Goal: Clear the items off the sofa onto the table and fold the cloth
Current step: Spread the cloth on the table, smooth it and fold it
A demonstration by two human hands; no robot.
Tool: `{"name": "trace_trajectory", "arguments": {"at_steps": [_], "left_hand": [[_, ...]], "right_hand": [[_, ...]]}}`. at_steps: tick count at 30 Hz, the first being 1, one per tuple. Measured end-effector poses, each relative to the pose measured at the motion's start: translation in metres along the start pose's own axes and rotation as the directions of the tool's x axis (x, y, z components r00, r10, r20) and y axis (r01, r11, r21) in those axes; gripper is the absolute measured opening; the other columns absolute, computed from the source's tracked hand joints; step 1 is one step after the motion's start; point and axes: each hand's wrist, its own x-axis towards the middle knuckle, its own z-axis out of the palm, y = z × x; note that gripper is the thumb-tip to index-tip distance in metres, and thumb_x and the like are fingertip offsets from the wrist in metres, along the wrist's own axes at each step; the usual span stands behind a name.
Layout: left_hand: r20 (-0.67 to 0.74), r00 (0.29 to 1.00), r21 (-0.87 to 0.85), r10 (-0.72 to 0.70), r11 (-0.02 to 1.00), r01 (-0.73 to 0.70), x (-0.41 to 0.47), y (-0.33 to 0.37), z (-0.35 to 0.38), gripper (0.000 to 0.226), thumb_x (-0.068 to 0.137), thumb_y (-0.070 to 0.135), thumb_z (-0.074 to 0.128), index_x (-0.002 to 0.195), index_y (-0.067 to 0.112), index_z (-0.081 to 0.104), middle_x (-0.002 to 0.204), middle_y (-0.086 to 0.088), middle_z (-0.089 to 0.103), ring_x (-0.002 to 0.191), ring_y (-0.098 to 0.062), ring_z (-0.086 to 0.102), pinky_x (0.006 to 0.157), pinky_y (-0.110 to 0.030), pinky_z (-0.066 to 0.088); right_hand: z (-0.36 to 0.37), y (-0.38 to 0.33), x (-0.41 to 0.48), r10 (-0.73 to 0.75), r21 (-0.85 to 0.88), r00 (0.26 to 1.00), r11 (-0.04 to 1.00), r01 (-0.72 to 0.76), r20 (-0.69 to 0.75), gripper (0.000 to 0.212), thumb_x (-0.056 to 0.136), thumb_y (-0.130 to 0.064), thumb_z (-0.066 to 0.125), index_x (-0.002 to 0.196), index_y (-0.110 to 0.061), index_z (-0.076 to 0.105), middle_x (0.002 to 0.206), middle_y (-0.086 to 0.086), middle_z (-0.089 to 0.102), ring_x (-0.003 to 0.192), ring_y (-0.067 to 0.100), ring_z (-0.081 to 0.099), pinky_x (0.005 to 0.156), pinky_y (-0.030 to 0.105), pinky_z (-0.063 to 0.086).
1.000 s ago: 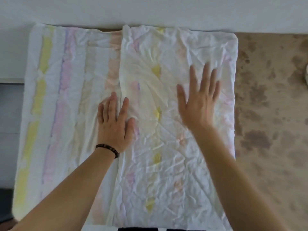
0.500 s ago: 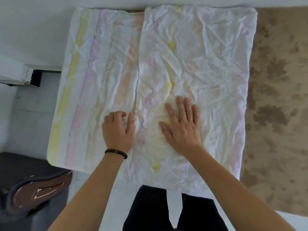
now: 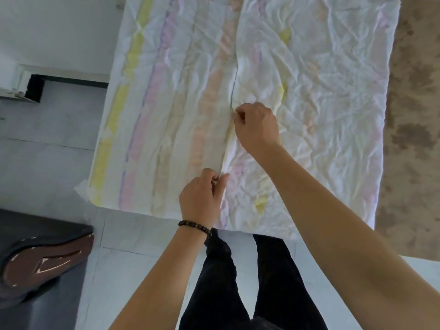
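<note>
A white cloth (image 3: 333,91) with pastel yellow, pink and orange stripes lies spread flat on the sofa seat. Its right part is folded over, and the folded edge runs down the middle. My left hand (image 3: 202,198), with a dark bead bracelet at the wrist, pinches that edge near the front of the seat. My right hand (image 3: 258,128) pinches the same edge a little farther up. Both sets of fingers are closed on the fabric.
The mottled brown sofa seat (image 3: 414,115) shows bare to the right of the cloth. Pale floor tiles (image 3: 47,151) lie at the left. A dark shoe with a reddish sole (image 3: 45,263) rests at the lower left. My black trousers (image 3: 250,282) stand against the front edge.
Both hands were flat, smoothing the cloth. They have slid toward me and onto the folded middle edge, and their fingers have closed on it. The view has tipped further down.
</note>
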Motion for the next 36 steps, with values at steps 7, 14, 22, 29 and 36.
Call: {"name": "trace_trajectory", "arguments": {"at_steps": [7, 14, 22, 29, 36], "left_hand": [[0.010, 1.000, 0.049, 0.017, 0.999, -0.017, -0.016, -0.026, -0.015, 0.033, 0.095, 0.048, 0.043, 0.084, 0.018, 0.050, 0.052, 0.008, 0.052, 0.042, -0.013, 0.049, 0.037, -0.022, 0.031], [-0.148, 0.942, 0.162, 0.301, 0.947, -0.278, -0.021, -0.027, -0.014, 0.031, 0.095, 0.034, 0.054, 0.115, 0.010, 0.055, 0.111, -0.013, 0.061, 0.099, -0.031, 0.058, 0.079, -0.043, 0.050], [0.348, 0.849, 0.381, 0.397, 0.768, -0.515, -0.024, -0.018, 0.031, 0.078, 0.093, 0.069, 0.009, 0.156, 0.022, 0.007, 0.162, -0.018, -0.002, 0.149, -0.036, -0.004, 0.115, -0.064, 0.003], [0.328, 0.840, 0.393, 0.433, 0.746, -0.538, -0.022, -0.020, 0.036, 0.079, 0.093, 0.071, 0.012, 0.155, 0.023, 0.012, 0.161, -0.018, 0.005, 0.148, -0.037, 0.002, 0.115, -0.064, 0.003], [-0.039, 0.878, 0.226, 0.477, 0.860, -0.457, -0.053, -0.028, 0.027, 0.044, 0.102, 0.036, 0.039, 0.134, 0.008, 0.051, 0.143, -0.021, 0.043, 0.131, -0.037, 0.040, 0.107, -0.050, 0.026]], "right_hand": [[0.016, -0.033, -0.023, -0.089, 0.149, 0.996, 0.985, 0.089, -0.008, 0.024, 0.101, -0.027, 0.050, 0.101, -0.013, 0.070, 0.106, 0.006, 0.060, 0.085, 0.020, 0.061, 0.077, 0.025, 0.047], [0.008, 0.013, -0.081, -0.135, 0.131, 0.920, 0.972, 0.195, -0.369, 0.029, 0.101, -0.022, 0.051, 0.125, -0.014, 0.065, 0.130, 0.007, 0.057, 0.115, 0.021, 0.058, 0.085, 0.028, 0.051], [-0.001, 0.159, -0.199, 0.412, -0.237, 0.879, 0.853, -0.465, -0.241, 0.073, 0.096, -0.069, 0.023, 0.157, -0.031, 0.007, 0.165, 0.015, -0.005, 0.152, 0.032, -0.007, 0.121, 0.053, -0.001], [0.005, 0.170, -0.207, 0.442, -0.252, 0.857, 0.827, -0.503, -0.264, 0.076, 0.091, -0.075, 0.018, 0.156, -0.036, 0.007, 0.165, 0.011, -0.003, 0.152, 0.031, -0.005, 0.121, 0.050, -0.005], [0.008, 0.167, -0.249, 0.516, 0.331, 0.607, 0.856, -0.397, -0.605, 0.064, 0.098, -0.046, 0.041, 0.154, -0.019, 0.024, 0.163, 0.012, 0.010, 0.148, 0.027, 0.017, 0.118, 0.047, 0.012]]}}
